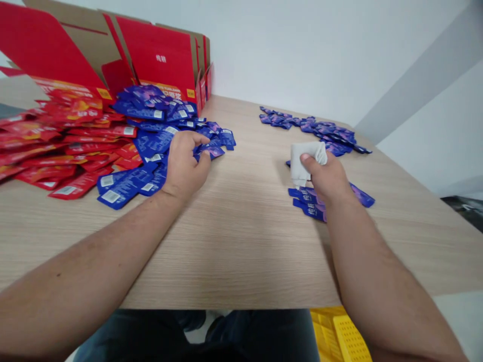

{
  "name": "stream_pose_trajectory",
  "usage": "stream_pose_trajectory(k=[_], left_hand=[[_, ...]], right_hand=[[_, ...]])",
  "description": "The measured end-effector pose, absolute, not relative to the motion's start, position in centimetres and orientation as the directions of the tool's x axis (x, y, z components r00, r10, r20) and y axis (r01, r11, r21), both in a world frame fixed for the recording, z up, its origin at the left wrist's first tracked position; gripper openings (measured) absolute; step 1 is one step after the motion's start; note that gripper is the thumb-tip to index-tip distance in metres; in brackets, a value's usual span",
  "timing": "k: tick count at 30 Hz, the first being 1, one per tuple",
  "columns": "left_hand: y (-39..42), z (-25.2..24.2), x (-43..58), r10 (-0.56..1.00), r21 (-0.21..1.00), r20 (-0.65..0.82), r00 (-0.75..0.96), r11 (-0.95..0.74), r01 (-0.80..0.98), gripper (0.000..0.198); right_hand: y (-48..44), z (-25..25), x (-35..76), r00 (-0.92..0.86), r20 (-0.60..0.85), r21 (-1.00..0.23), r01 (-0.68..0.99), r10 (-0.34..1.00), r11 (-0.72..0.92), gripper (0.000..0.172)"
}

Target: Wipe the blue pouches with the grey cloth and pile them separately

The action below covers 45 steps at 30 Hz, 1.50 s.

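My left hand [184,163] rests on the near edge of a heap of blue sachets [158,136], its fingers curled around one blue sachet [209,149]. My right hand [326,178] is closed on a crumpled white cloth [305,158], held just above a small stack of blue sachets [313,201] on the wooden table [241,241]. A row of more blue sachets [313,128] lies at the far right of the table.
A big spread of red sachets [64,146] covers the table's left side. Flattened red and brown cartons [151,55] lean against the white wall behind them. A yellow plastic crate [339,337] sits on the floor below the table's front edge.
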<state>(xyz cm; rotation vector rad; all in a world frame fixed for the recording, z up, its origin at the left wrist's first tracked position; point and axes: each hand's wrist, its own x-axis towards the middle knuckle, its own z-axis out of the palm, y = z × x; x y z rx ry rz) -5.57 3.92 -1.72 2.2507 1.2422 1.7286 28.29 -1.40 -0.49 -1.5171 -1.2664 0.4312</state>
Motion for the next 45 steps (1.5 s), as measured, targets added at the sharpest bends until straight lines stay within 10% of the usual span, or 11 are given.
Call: stream_pose_trajectory(k=[5, 17, 29, 35, 40, 45], left_hand=[[4.0, -1.7, -5.7, 0.654, 0.526, 0.755, 0.042, -0.643, 0.557, 0.027], [4.1, -2.0, -5.6, 0.645, 0.457, 0.753, 0.129, -0.654, 0.603, 0.024], [3.8, -2.8, -4.8, 0.706, 0.49, 0.667, 0.24, -0.657, 0.573, 0.022], [2.7, -2.3, -3.9, 0.71, 0.435, 0.408, 0.573, -0.704, 0.562, 0.021], [1.3, -1.4, -2.8, 0.521, 0.316, 0.055, 0.852, -0.819, 0.48, 0.048], [0.7, -1.4, -2.5, 0.471, 0.246, -0.002, 0.882, -0.855, 0.457, 0.074]], right_hand=[[-1.0, -0.7, 31.0, 0.433, 0.201, -0.826, 0.557, 0.879, -0.086, 0.044], [-3.1, 2.7, 33.0, 0.391, -0.135, -0.165, 0.897, 0.911, -0.409, 0.037], [-3.2, 2.2, 31.1, 0.174, -0.148, -0.269, 0.94, 0.974, -0.209, 0.026], [-3.3, 2.2, 28.7, 0.057, -0.158, -0.343, 0.933, 0.986, -0.108, 0.023], [-3.6, 1.3, 26.0, -0.011, -0.203, -0.564, 0.819, 0.979, -0.108, 0.023], [-4.1, 0.6, 23.8, -0.12, -0.201, -0.714, 0.697, 0.972, -0.061, 0.018]])
